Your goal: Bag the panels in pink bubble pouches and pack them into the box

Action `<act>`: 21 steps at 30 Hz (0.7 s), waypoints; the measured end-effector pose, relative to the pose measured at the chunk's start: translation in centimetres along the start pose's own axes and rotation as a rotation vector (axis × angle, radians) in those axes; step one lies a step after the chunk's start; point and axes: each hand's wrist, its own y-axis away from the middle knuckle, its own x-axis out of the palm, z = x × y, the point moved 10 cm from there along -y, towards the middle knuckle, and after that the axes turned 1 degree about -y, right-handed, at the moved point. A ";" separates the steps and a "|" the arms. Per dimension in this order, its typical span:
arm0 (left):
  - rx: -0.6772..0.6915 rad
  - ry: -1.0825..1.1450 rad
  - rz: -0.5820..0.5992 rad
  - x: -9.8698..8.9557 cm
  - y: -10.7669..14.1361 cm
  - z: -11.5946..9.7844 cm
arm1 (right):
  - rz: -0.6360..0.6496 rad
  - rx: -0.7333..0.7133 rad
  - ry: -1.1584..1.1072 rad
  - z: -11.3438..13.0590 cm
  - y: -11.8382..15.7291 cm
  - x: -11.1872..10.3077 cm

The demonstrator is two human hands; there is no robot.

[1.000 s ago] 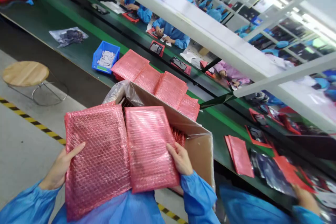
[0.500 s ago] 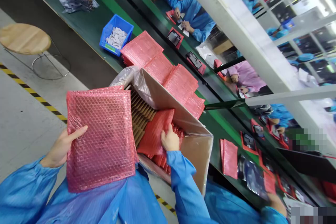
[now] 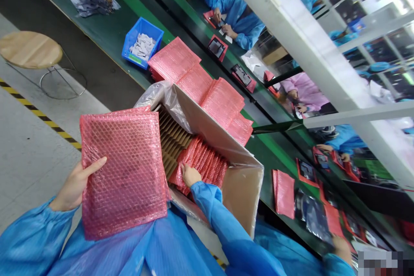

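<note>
A green surface behind a carton is lined with a blue bin and stacked pouches. Bubble pouches are held in the left grip; packed pouches inside the carton are touched by the right grip, its closure unclear.

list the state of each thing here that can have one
Pink rectangular bubble-wrap pouches: held in left hand
Tan rectangular cardboard box: open, partly filled
Red bubble-wrap pouches: packed on edge inside, right hand touching them
Blue plastic bin: open, holding white pieces
Round wooden stool: upright
</note>
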 end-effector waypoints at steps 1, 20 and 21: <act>0.004 0.003 0.002 0.0 -0.1 0.0 | 0.009 0.000 -0.003 0.3 0.1 0.4; 0.019 -0.042 -0.078 -1.0 0.1 -0.4 | 0.050 0.070 -0.230 -4.4 -0.9 0.9; 0.017 -0.041 -0.083 -1.1 0.2 -0.4 | 0.065 0.063 -0.241 -4.5 -0.9 1.0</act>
